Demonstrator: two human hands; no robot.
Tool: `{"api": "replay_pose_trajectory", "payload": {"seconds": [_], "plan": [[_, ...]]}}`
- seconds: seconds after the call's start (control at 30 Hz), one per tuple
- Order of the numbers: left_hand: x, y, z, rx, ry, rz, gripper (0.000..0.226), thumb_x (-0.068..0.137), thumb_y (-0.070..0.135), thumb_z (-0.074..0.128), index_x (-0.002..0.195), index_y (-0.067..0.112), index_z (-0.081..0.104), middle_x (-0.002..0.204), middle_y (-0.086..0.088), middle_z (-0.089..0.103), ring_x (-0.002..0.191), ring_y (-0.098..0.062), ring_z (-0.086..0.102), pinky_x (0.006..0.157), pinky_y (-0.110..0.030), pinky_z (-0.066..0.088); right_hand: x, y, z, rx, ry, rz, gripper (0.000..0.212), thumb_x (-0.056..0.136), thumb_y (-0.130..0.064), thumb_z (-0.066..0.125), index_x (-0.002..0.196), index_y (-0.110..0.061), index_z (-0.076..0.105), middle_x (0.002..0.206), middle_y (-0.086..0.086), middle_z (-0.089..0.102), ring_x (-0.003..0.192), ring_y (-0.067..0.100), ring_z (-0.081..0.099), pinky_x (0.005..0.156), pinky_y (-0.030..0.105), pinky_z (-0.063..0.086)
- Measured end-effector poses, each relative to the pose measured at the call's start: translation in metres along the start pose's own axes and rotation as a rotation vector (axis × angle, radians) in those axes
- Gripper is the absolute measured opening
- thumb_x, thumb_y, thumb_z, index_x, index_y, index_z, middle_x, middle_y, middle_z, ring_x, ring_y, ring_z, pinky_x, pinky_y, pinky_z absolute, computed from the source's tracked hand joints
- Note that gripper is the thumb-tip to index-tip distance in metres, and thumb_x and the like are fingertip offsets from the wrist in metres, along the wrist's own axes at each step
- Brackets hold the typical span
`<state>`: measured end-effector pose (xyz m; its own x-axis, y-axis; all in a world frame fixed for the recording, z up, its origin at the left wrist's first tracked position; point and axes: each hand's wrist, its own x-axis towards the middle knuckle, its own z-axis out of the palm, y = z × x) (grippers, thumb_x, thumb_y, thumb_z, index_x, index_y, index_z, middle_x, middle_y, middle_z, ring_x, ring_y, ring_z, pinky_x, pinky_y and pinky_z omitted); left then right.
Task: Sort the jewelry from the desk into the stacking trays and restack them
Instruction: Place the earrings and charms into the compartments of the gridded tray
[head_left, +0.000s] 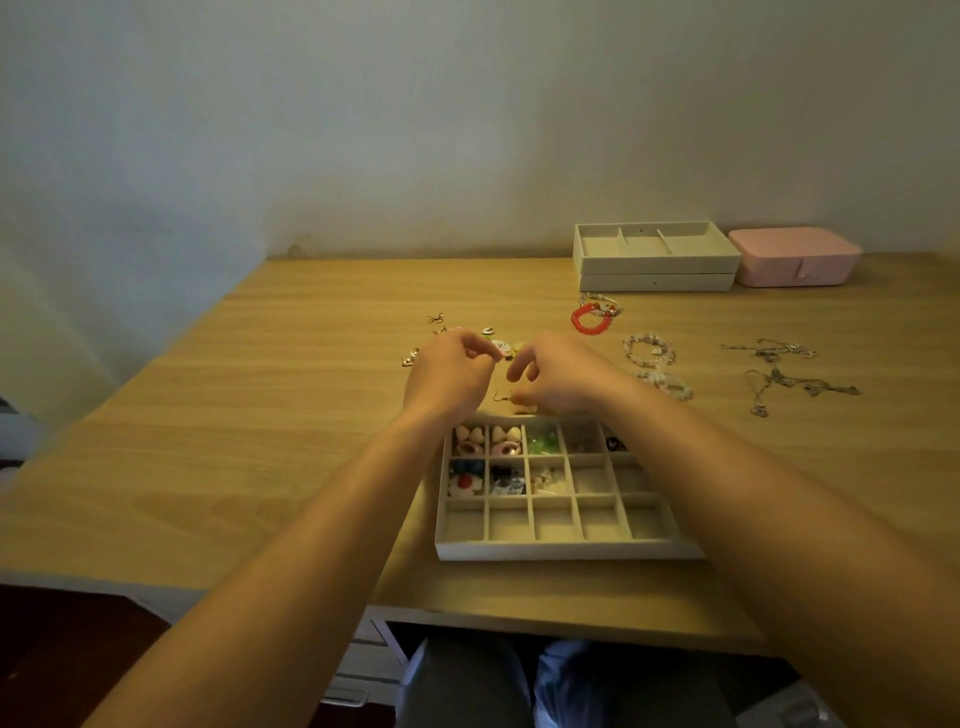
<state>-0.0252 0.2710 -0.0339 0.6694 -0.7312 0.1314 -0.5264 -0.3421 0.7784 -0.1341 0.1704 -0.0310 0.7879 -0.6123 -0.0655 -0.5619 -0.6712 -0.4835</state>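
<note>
The grid tray (566, 551) sits close to the table's (260, 415) near edge, right in front of the person. That keeps each drop short, because the loose earrings (500, 347) lie just beyond its far rim. Its back two rows already hold small pieces, while the near row is bare.

Both hands work over that cluster. The left hand (452, 374) has its fingers curled in against the thumb beside a small white piece, and whether it actually has hold of it cannot be told. The right hand (556, 379) is loosely curled, with thumb and forefinger parted and nothing visibly between them. It hovers above a hook earring (506, 397) that lies just past the tray's rim. This looks like picking out a matching pair.

A few more earrings (436, 322) lie scattered to the left of the hands. Towards the right edge lie a red bracelet (589, 319), pale beaded bracelets (649, 353) and tangled silver chains (784, 374), all unsorted. The stacked trays (657, 254) wait at the far edge with a pink box (795, 257) just beside them, near the far right corner. Nothing blocks the reach, though the forearms cover part of the tray's right side.
</note>
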Motion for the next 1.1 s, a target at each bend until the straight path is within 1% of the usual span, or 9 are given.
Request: {"api": "replay_pose_trajectory", "payload": {"seconds": [0.2,0.3,0.4,0.5,0.57,0.7,0.83,0.97,1.1], "plan": [[0.017,-0.01,0.002,-0.131,0.031,-0.016,0.021,0.091,0.011,0.057,0.094,0.02,0.076,0.098,0.007,0.067,0.082,0.0,0.06,0.072,-0.022,0.047,0.014,-0.006,0.007,-0.047,-0.052,0.003,0.008,0.087,-0.022,0.08,0.091,-0.021,0.072,0.084,-0.009,0.061,0.078,0.007,0.056,0.063,0.023,0.042],[0.021,-0.012,0.005,-0.179,0.021,-0.027,0.021,0.092,0.009,0.058,0.096,0.015,0.077,0.099,0.005,0.069,0.08,0.002,0.058,0.067,-0.016,0.043,0.017,-0.007,0.007,-0.089,-0.107,0.003,0.005,0.091,-0.019,0.074,0.087,-0.017,0.072,0.084,-0.003,0.068,0.081,0.015,0.063,0.067,0.027,0.047],[0.021,-0.013,0.007,-0.231,0.015,-0.054,0.02,0.092,0.008,0.058,0.096,0.015,0.076,0.097,0.004,0.07,0.084,-0.007,0.063,0.07,-0.022,0.048,0.017,-0.009,0.011,-0.181,-0.143,-0.008,0.007,0.095,-0.017,0.069,0.088,-0.016,0.067,0.086,0.0,0.069,0.08,0.015,0.064,0.066,0.029,0.051],[0.018,-0.014,0.007,-0.232,0.001,-0.053,0.018,0.092,0.008,0.059,0.098,0.015,0.075,0.097,0.002,0.071,0.083,-0.005,0.062,0.071,-0.021,0.047,0.013,-0.012,0.01,-0.255,-0.16,-0.026,0.016,0.099,-0.016,0.062,0.084,-0.02,0.06,0.083,-0.002,0.064,0.075,0.013,0.06,0.059,0.025,0.043],[0.015,-0.015,0.005,-0.238,-0.006,-0.051,0.017,0.093,0.009,0.059,0.1,0.015,0.073,0.098,0.003,0.07,0.085,-0.004,0.061,0.074,-0.023,0.048,0.012,-0.011,0.003,-0.092,-0.128,-0.032,0.014,0.103,-0.022,0.056,0.093,-0.016,0.063,0.09,0.001,0.066,0.082,0.017,0.061,0.065,0.028,0.047],[0.008,-0.012,0.0,-0.321,-0.083,-0.055,0.023,0.096,0.007,0.057,0.115,0.013,0.067,0.111,-0.005,0.071,0.101,-0.016,0.065,0.085,-0.03,0.051,0.005,-0.003,-0.017,0.368,-0.005,-0.004,0.021,0.107,-0.032,0.048,0.114,-0.016,0.06,0.103,0.003,0.063,0.09,0.016,0.058,0.074,0.028,0.049],[-0.004,0.004,-0.003,-0.652,-0.283,-0.198,0.024,0.102,0.017,0.052,0.12,0.007,0.065,0.115,-0.016,0.071,0.099,-0.025,0.066,0.089,-0.039,0.052,-0.002,0.001,-0.023,0.735,-0.001,0.006,0.019,0.106,-0.023,0.049,0.108,-0.01,0.062,0.096,0.008,0.064,0.083,0.017,0.059,0.073,0.03,0.052],[-0.013,0.009,-0.001,-0.785,-0.372,-0.201,0.025,0.102,0.024,0.057,0.117,0.005,0.064,0.108,-0.016,0.074,0.088,-0.026,0.072,0.073,-0.032,0.061,-0.011,0.006,-0.026,0.897,-0.001,-0.017,0.015,0.103,-0.015,0.056,0.107,-0.003,0.065,0.085,0.007,0.063,0.071,0.012,0.06,0.07,0.028,0.054],[-0.021,0.01,-0.003,-0.737,-0.342,-0.143,0.023,0.098,0.02,0.064,0.115,0.006,0.065,0.099,-0.013,0.072,0.082,-0.019,0.071,0.072,-0.027,0.058,-0.024,0.009,-0.029,0.946,0.052,0.015,0.016,0.097,-0.01,0.065,0.112,-0.005,0.064,0.092,0.011,0.068,0.072,0.011,0.067,0.071,0.028,0.058]]}}
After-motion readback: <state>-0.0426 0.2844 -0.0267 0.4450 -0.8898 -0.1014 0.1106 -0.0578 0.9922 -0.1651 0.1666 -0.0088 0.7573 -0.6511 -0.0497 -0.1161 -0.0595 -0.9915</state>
